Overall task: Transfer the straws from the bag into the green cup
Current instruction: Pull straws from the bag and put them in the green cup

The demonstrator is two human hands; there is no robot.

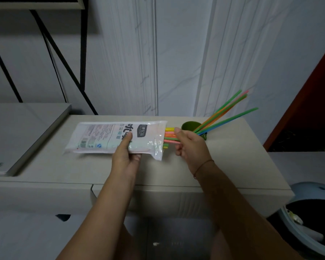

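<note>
Pinching the bag [109,136], left hand [125,154] steadies it while right hand [189,145] fingers grip straws [170,136].

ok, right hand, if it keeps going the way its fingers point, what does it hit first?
The right hand points left at the bag's open mouth, so it would first meet the straw ends sticking out of the bag. Its fingertips already look to be touching them.

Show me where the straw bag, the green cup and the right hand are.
straw bag [105,136]: head view, on its printed front.
green cup [189,126]: head view, on its rim and inner wall.
right hand [190,145]: head view, on the back of the hand.
</note>
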